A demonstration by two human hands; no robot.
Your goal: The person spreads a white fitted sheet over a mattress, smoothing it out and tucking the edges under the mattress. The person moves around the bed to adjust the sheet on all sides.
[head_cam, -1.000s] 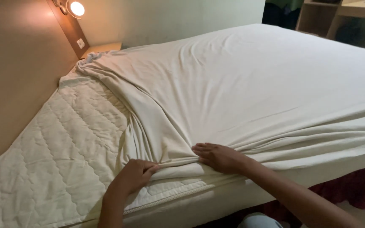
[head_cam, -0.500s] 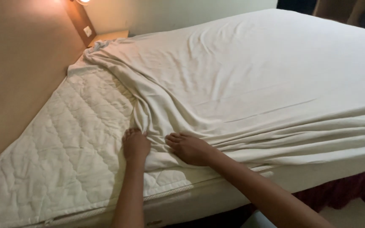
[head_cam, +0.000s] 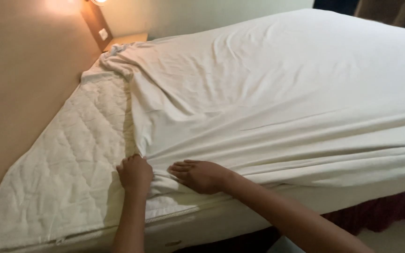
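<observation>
Now the left hand (head_cam: 135, 173) fists the creased white bedsheet (head_cam: 268, 93); the right hand (head_cam: 201, 175) presses it, fingers flat, beside the bare quilted mattress (head_cam: 66, 164).

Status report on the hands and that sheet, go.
Left hand fisted on the edge of the white sheet. Right hand flat on the sheet beside it. Quilted mattress bare toward the headboard wall; nothing lying on the bed.

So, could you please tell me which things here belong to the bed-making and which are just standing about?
In hand: white sheet, gripped at its edge by the left hand, pressed flat by the right hand; quilted mattress.
Standing about: wall lamp, bedside shelf, dark red bed skirt.
</observation>
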